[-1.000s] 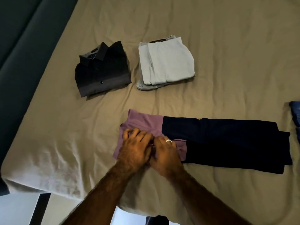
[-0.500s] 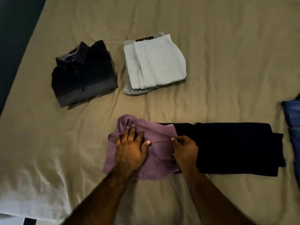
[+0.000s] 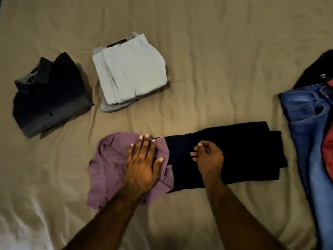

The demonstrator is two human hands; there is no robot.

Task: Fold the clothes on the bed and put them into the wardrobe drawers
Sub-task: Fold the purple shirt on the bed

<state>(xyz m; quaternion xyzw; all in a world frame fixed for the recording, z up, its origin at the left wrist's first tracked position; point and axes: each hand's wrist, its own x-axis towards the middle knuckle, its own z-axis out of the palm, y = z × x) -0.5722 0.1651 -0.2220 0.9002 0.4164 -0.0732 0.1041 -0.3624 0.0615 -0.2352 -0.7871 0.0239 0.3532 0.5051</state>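
On the tan bedsheet (image 3: 207, 51), at the far left, sits a folded dark button-up shirt (image 3: 52, 98), collar up toward the top of the view and a greyer band across its lower edge. Just right of it, apart from it, lies a folded stack of pale grey trousers (image 3: 131, 71) with a darker waistband showing at the top edge. Nearer the person, below and between those two piles, is a garment that is mauve at one end and dark navy at the other (image 3: 234, 150), stretched sideways across the sheet; its mauve end is rumpled and loose, while the navy part lies flat in a long folded strip. The left hand (image 3: 142, 165) lies palm-down on the mauve end, fingers straight and slightly spread, thumb out to the side, pressing the cloth to the bed. The right hand (image 3: 209, 159) is over the navy part just beside the colour change, its fingers loosely curled with the tips drawn near each other; whether they pinch a bit of fabric cannot be told. At the right edge lie blue jeans (image 3: 306, 123), a front pocket visible, with a red cloth (image 3: 328, 147) over their right side and a black garment (image 3: 313, 71) above them.
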